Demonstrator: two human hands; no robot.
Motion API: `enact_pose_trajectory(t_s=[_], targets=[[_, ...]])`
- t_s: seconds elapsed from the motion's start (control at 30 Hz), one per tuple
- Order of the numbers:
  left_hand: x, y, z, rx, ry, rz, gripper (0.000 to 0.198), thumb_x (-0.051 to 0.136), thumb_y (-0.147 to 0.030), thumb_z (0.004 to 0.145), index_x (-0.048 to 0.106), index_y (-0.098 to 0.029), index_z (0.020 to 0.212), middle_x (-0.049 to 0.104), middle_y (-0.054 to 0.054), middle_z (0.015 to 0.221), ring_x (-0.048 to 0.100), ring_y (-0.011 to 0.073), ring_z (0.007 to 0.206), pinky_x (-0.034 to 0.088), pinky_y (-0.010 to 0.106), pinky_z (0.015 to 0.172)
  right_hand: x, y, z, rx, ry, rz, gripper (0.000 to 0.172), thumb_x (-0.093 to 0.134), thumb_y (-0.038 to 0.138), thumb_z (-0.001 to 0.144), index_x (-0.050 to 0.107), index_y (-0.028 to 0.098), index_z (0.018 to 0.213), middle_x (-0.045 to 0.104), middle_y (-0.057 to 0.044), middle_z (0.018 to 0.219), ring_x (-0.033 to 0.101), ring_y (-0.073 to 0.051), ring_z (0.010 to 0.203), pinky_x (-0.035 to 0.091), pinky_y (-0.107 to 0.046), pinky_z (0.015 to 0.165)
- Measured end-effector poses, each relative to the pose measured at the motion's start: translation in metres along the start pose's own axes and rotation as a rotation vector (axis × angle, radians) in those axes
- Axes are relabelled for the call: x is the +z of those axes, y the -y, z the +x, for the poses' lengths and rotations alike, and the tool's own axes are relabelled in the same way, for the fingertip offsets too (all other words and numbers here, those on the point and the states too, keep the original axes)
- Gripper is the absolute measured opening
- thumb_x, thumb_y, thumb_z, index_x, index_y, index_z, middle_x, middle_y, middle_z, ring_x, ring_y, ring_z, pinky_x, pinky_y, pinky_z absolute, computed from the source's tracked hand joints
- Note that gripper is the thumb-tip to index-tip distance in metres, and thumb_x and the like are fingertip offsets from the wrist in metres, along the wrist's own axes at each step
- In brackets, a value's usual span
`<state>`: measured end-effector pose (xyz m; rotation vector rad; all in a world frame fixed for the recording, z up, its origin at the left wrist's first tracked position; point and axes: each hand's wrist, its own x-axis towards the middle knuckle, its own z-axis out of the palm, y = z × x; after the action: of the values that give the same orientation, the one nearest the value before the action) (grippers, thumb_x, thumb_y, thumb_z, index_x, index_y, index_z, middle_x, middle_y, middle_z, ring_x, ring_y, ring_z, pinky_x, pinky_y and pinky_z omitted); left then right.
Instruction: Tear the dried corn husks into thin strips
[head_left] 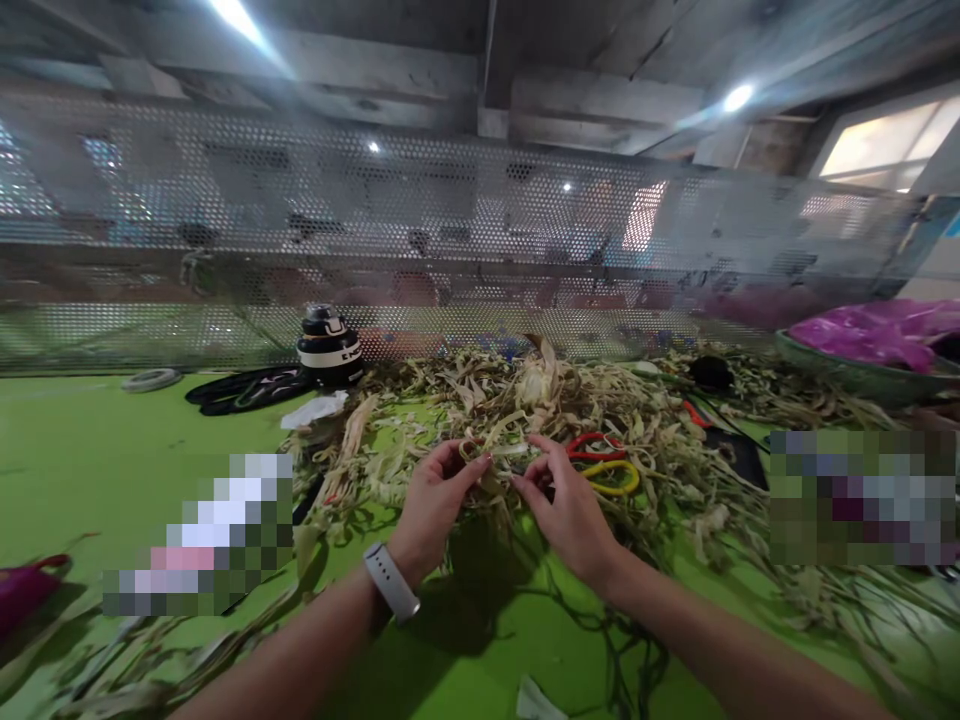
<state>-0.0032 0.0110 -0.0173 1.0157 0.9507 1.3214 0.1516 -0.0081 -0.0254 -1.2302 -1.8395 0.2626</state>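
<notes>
My left hand (pixel 431 495), with a white band at its wrist, pinches a pale strip of dried leaf, like corn husk (pixel 495 463), between thumb and fingers. My right hand (pixel 568 510) is close by on the right, its thumb and fingertips closed at the other side of the same strip. The fingers partly cover the piece, so its exact shape is hidden. Just beyond my right hand lie a red loop handle (pixel 596 440) and a yellow loop handle (pixel 616 480), like those of scissors. A heap of dried husks (pixel 465 385) spreads behind and around both hands.
On the green table (pixel 67 440) stands a black bottle (pixel 330 350) with a white band, beside black straps (pixel 247 390) and a pale ring (pixel 152 380). A green basin (pixel 847 375) holding a pink plastic bag (pixel 870 335) is at right. A perforated metal screen (pixel 450 220) runs behind.
</notes>
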Motion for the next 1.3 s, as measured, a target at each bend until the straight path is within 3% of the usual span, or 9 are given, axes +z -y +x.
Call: enact_pose_trajectory(t_s=[0.17, 0.3, 0.37, 0.5, 0.6, 0.8, 0.9, 1.2, 1.3], targets=[[-0.003, 0.001, 0.001, 0.028, 0.032, 0.096, 0.034, 0.071, -0.033, 0.061, 0.064, -0.015, 0.089, 0.064, 0.001, 0.076, 0.054, 0.0116, 0.064, 0.042, 0.022, 0.06, -0.007, 0.004, -0.001, -0.313, 0.085, -0.43, 0.017, 0.043, 0.015, 0.088, 0.06, 0.017, 0.09, 0.055, -0.008, 0.082, 0.052, -0.02, 0.078, 0.045, -0.033, 0.069], [-0.002, -0.004, -0.002, 0.057, 0.191, 0.264, 0.026, 0.068, -0.03, 0.064, 0.068, -0.014, 0.084, 0.065, 0.002, 0.075, 0.054, 0.0135, 0.066, 0.041, 0.022, 0.06, -0.009, 0.007, -0.002, -0.461, 0.042, -0.495, 0.016, 0.043, 0.012, 0.087, 0.058, 0.016, 0.092, 0.056, -0.011, 0.105, 0.049, -0.023, 0.099, 0.039, -0.038, 0.086], [-0.001, -0.008, -0.004, 0.066, 0.276, 0.301, 0.022, 0.065, -0.027, 0.066, 0.069, -0.015, 0.085, 0.066, 0.002, 0.079, 0.055, 0.0152, 0.073, 0.042, 0.023, 0.065, -0.009, 0.005, 0.0, -0.398, 0.001, -0.442, 0.016, 0.04, 0.014, 0.089, 0.056, 0.016, 0.092, 0.057, -0.011, 0.106, 0.05, -0.023, 0.099, 0.038, -0.037, 0.087], [0.001, -0.012, -0.007, -0.005, 0.35, 0.257, 0.022, 0.059, -0.022, 0.07, 0.069, -0.017, 0.088, 0.067, 0.002, 0.079, 0.057, 0.0158, 0.076, 0.043, 0.025, 0.072, -0.008, 0.0, 0.003, -0.091, 0.058, -0.241, 0.017, 0.036, 0.022, 0.091, 0.051, 0.016, 0.087, 0.058, -0.005, 0.074, 0.053, -0.018, 0.066, 0.041, -0.03, 0.062], [0.001, -0.011, -0.008, -0.044, 0.327, 0.209, 0.02, 0.061, -0.027, 0.071, 0.067, -0.017, 0.088, 0.066, 0.001, 0.078, 0.056, 0.014, 0.072, 0.043, 0.023, 0.068, -0.006, 0.0, 0.004, 0.079, 0.108, 0.003, 0.015, 0.037, 0.028, 0.091, 0.048, 0.019, 0.085, 0.054, 0.0, 0.065, 0.05, -0.014, 0.057, 0.036, -0.024, 0.052], [0.0, -0.005, -0.004, -0.072, 0.214, 0.114, 0.027, 0.073, -0.031, 0.063, 0.065, -0.015, 0.084, 0.065, 0.0, 0.077, 0.056, 0.0103, 0.067, 0.043, 0.02, 0.065, -0.004, -0.001, 0.006, 0.257, 0.08, 0.38, 0.019, 0.048, 0.037, 0.084, 0.046, 0.02, 0.093, 0.051, 0.003, 0.065, 0.051, -0.013, 0.057, 0.039, -0.022, 0.052], [-0.003, -0.004, 0.0, -0.163, 0.154, 0.002, 0.029, 0.076, -0.03, 0.059, 0.064, -0.014, 0.079, 0.064, 0.001, 0.07, 0.056, 0.0092, 0.06, 0.042, 0.02, 0.059, -0.008, 0.0, 0.008, 0.24, 0.019, 0.46, 0.033, 0.059, 0.036, 0.078, 0.047, 0.02, 0.103, 0.054, 0.003, 0.069, 0.054, -0.013, 0.064, 0.043, -0.024, 0.059], [-0.005, -0.002, 0.001, -0.182, 0.265, -0.046, 0.027, 0.078, -0.027, 0.058, 0.065, -0.013, 0.077, 0.064, 0.0, 0.071, 0.053, 0.0073, 0.061, 0.039, 0.019, 0.059, -0.019, 0.003, 0.011, 0.02, 0.068, 0.581, 0.016, 0.067, 0.033, 0.073, 0.07, 0.022, 0.085, 0.054, -0.004, 0.086, 0.054, -0.016, 0.08, 0.047, -0.027, 0.068], [-0.004, -0.002, 0.0, -0.158, 0.29, -0.012, 0.029, 0.078, -0.029, 0.057, 0.066, -0.014, 0.078, 0.062, 0.0, 0.069, 0.051, 0.0074, 0.058, 0.037, 0.02, 0.057, -0.021, 0.007, 0.012, 0.047, 0.124, 0.604, 0.016, 0.069, 0.036, 0.07, 0.07, 0.021, 0.074, 0.055, -0.005, 0.087, 0.054, -0.014, 0.073, 0.047, -0.026, 0.06]])
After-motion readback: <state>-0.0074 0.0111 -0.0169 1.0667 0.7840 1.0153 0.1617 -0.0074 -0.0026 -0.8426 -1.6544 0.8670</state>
